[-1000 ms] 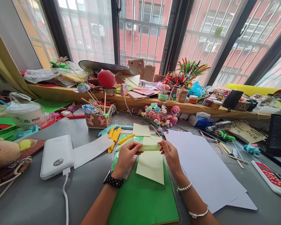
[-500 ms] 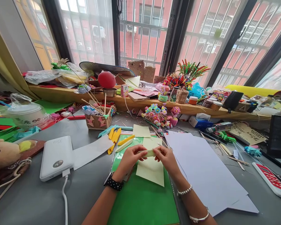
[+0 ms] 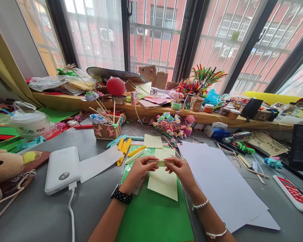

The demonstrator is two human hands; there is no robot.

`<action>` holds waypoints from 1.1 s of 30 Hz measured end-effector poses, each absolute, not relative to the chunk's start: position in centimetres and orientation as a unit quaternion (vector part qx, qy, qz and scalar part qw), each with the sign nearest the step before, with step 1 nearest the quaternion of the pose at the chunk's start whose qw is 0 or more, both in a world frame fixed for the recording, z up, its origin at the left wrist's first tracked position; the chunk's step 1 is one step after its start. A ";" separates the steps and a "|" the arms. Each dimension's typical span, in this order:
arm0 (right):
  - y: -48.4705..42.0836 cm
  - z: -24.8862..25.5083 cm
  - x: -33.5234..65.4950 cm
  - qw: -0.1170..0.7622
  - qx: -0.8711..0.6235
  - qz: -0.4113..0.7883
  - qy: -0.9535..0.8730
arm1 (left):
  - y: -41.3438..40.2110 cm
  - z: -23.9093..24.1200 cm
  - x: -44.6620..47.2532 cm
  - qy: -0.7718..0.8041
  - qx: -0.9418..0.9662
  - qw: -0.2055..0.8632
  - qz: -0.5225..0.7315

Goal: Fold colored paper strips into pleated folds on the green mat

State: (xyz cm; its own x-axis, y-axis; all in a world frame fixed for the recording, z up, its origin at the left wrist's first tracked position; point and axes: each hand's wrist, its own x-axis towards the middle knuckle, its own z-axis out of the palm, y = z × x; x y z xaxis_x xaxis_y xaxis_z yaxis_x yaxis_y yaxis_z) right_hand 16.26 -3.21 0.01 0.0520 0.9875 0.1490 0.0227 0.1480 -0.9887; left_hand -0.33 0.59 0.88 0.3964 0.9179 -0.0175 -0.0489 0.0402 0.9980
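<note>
Bright, diffuse daylight from the windows [image 3: 164, 40] ahead; wide-angle view, mostly sharp.
Upper left pane nearly blown out, with milky haze over the glass; far right pane also veiled by glare; pink building [image 3: 138, 45] outside washed out. Table [image 3: 32, 215] evenly lit, shadows faint and soft-edged. White sheets [image 3: 222, 188] very bright, little surface texture; green folder [image 3: 156, 218] shows pale sheen along its upper left edge. Curtain [image 3: 1, 74] darker in its lower folds. Outer window frames splay outward; plush toy [image 3: 7, 164] and calculator [image 3: 294, 195] look stretched near the side edges. Hands free of obvious motion blur; fine creases of the strip [image 3: 162, 163] unresolved.
</note>
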 end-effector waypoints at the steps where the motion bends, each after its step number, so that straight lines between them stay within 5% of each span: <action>1: -3.2 0.0 16.3 0.546 -0.476 0.448 -0.525 | 0.6 1.0 -0.4 0.382 0.557 0.625 0.390; 33: -3.1 -0.4 16.4 0.512 -0.494 0.448 -0.541 | 0.2 0.9 0.1 0.377 0.543 0.653 0.369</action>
State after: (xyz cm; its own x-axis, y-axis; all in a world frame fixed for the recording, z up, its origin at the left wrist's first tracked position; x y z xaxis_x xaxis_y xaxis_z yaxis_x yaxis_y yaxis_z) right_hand 16.35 -3.11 -0.42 0.0117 0.9936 0.1119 0.0755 0.1107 -0.9910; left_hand 0.13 0.20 0.90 0.4439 0.8914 -0.0917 -0.0725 0.1377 0.9878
